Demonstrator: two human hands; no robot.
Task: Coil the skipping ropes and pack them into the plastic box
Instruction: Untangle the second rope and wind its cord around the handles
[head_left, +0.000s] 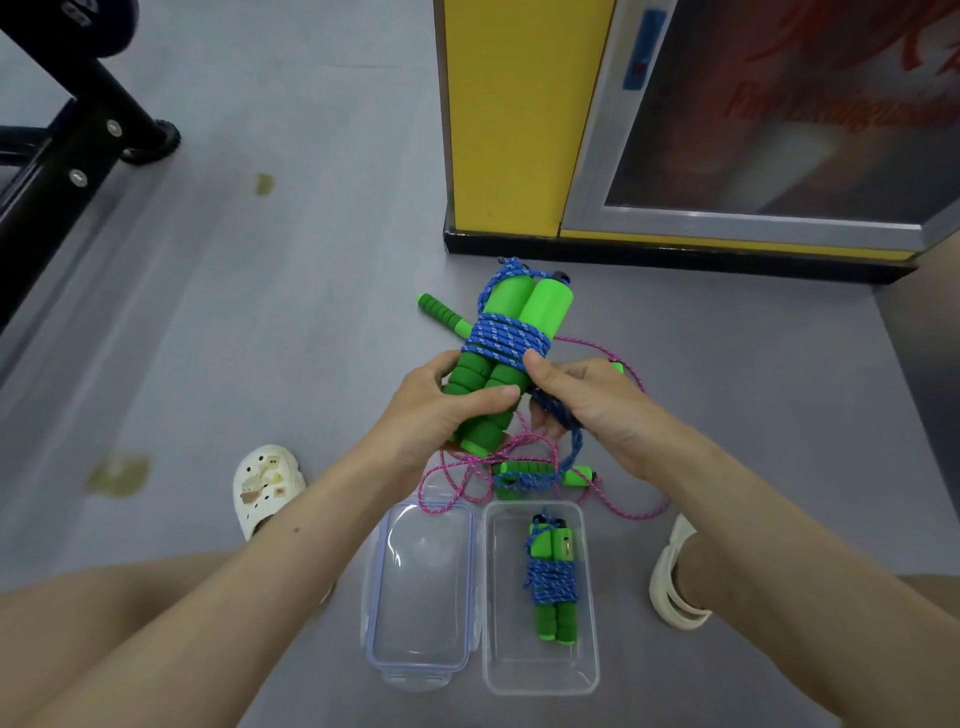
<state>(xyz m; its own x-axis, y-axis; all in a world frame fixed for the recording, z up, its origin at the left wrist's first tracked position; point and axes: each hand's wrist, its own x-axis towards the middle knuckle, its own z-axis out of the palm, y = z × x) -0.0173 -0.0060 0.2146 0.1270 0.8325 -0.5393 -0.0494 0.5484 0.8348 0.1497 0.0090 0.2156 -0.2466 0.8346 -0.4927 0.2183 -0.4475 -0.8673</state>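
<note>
Head view, the only one. My left hand is curled round the foam ends of the two green handles, thumb laid across the front and the other fingers wrapped behind. My right hand has its thumb pressed onto the lowest turn of the blue rope, which is wound round the handles just past my fingertips. Its other fingers are curled round the loose tail, which hangs from my palm.

Step, I judge: last turns, end not tucked.

Risks:
- If the right thumb lifts before the tail is tucked, the turns will probably go slack and slide down the foam.
- The tail drops into the pink rope lying tangled on the floor right under my fingers. Pulling could snag it and drag it along.
- Only my left grip keeps the handles side by side. If it loosens they may splay and the coil open.
- The plastic box, below my wrists, already holds a packed bundle, with the lid beside it. The free space is to that bundle's left, and a fat coil may sit crooked there.
</note>
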